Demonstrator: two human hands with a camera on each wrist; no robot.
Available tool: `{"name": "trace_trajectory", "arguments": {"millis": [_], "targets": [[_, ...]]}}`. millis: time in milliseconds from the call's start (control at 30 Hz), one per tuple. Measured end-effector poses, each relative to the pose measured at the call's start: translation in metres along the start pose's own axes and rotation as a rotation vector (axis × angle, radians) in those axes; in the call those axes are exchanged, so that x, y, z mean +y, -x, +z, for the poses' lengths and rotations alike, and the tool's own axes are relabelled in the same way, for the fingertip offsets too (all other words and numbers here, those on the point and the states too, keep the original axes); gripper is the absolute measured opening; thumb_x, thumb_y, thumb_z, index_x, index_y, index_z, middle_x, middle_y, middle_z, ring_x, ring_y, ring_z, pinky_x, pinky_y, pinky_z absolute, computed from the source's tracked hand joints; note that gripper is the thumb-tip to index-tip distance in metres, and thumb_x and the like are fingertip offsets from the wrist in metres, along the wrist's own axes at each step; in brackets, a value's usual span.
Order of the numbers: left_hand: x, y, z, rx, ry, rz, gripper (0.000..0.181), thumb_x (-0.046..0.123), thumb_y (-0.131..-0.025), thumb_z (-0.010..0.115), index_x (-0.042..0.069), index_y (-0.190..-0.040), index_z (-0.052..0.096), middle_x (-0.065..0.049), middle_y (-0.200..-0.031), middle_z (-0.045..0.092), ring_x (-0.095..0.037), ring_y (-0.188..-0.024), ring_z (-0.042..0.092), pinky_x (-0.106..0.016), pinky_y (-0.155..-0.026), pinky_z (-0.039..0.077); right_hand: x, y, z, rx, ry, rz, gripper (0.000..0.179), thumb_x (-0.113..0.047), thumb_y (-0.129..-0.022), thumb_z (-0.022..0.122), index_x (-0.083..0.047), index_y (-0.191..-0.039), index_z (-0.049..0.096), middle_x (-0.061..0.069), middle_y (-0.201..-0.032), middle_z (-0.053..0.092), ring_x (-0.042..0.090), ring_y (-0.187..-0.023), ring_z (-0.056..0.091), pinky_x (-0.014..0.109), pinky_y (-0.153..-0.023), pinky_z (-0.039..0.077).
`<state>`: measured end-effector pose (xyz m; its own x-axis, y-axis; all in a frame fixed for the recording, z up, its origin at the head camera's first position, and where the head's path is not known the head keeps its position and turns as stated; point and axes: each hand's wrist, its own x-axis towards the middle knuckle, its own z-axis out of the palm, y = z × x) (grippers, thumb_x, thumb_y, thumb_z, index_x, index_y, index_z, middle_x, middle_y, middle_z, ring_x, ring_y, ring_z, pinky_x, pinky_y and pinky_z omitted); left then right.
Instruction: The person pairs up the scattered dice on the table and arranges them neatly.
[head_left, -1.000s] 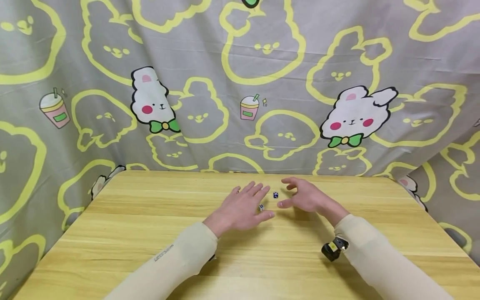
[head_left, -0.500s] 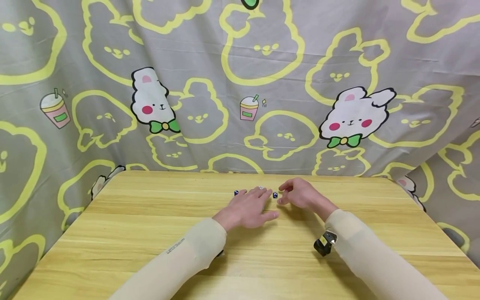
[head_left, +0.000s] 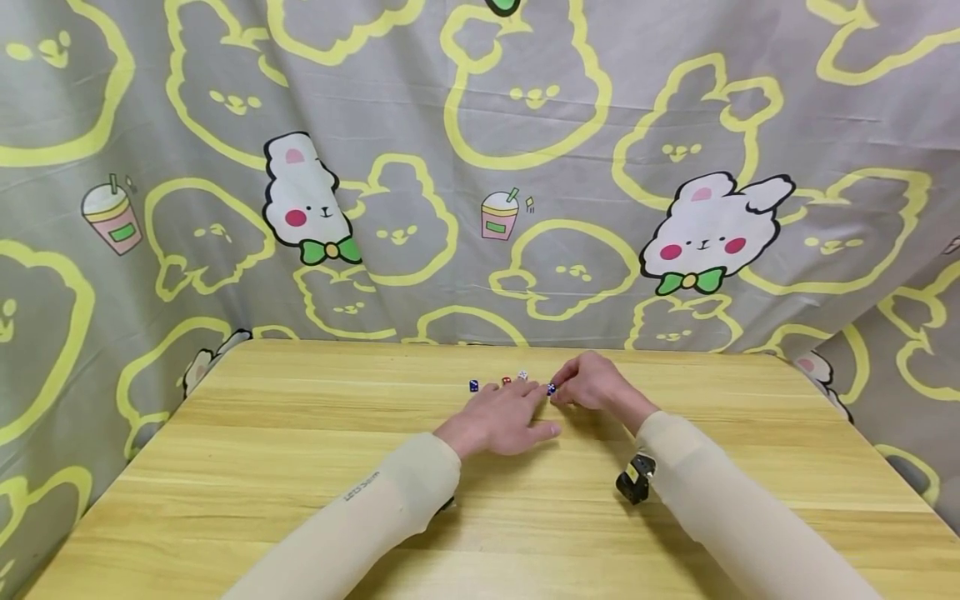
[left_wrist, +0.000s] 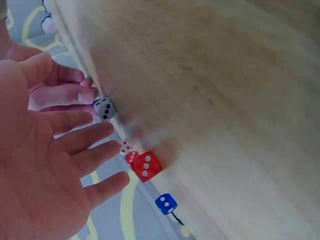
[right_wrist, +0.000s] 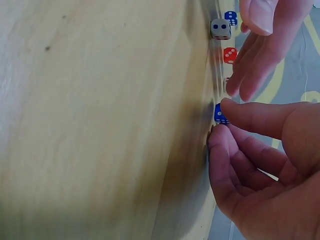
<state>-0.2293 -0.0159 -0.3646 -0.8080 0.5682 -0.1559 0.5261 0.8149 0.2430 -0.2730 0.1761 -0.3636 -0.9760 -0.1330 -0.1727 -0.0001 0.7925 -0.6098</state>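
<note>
My right hand (head_left: 594,383) reaches in from the right, its thumb and curled fingertips pinching a blue die (right_wrist: 220,113) that stands on the table. Beside it, my left hand (head_left: 501,421) is held palm down with straight, spread fingers, low over the tabletop. Past its fingertips lie another blue die (head_left: 473,386), a red die (head_left: 506,381) and a white die with red pips (left_wrist: 125,146). A white die with dark pips (right_wrist: 220,29) sits by the left hand; in the head view that hand hides it. The left wrist view shows a second red die (left_wrist: 147,166) close to the first.
The wooden table (head_left: 300,467) spreads out on both sides, and its far edge runs just beyond the dice. Behind it hangs a grey curtain (head_left: 420,100) with yellow cartoon outlines. A small black camera (head_left: 634,478) is strapped at the right sleeve.
My right hand has moved left and its fingers have come together on the blue die. My left hand has shifted right and slightly nearer, uncovering dice beyond its fingertips and covering the nearer white one.
</note>
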Motion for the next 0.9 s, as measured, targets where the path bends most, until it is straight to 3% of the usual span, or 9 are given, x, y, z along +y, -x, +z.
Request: {"name": "trace_trajectory", "arguments": {"millis": [167, 533, 900], "targets": [[0.001, -0.003, 0.000, -0.015, 0.005, -0.006, 0.074, 0.060, -0.109, 0.044, 0.016, -0.167, 0.033, -0.005, -0.175, 0.032, -0.026, -0.165, 0.024, -0.053, -0.133, 0.024, 0.001, -0.002, 0.000, 0.006, -0.016, 0.014, 0.016, -0.013, -0.087, 0.083, -0.006, -0.102, 0.082, 0.001, -0.081, 0.073, 0.014, -0.071, 0.060, 0.025, -0.063, 0.046], [0.002, -0.003, -0.001, -0.029, -0.003, -0.023, 0.074, 0.061, -0.109, 0.043, 0.017, -0.168, 0.032, -0.004, -0.176, 0.031, -0.026, -0.166, 0.022, -0.053, -0.134, 0.022, 0.001, -0.001, 0.002, 0.019, -0.007, 0.009, 0.012, -0.013, -0.088, 0.084, -0.007, -0.098, 0.083, 0.002, -0.083, 0.075, 0.014, -0.072, 0.060, 0.024, -0.063, 0.046], [0.002, 0.003, -0.003, -0.034, 0.004, 0.000, 0.081, 0.066, -0.104, 0.051, 0.018, -0.167, 0.034, -0.007, -0.175, 0.034, -0.027, -0.166, 0.021, -0.055, -0.133, 0.022, 0.002, 0.007, 0.004, 0.003, -0.002, 0.005, 0.007, -0.013, -0.088, 0.084, -0.010, -0.094, 0.083, 0.000, -0.079, 0.075, 0.013, -0.069, 0.060, 0.024, -0.062, 0.047]]}}
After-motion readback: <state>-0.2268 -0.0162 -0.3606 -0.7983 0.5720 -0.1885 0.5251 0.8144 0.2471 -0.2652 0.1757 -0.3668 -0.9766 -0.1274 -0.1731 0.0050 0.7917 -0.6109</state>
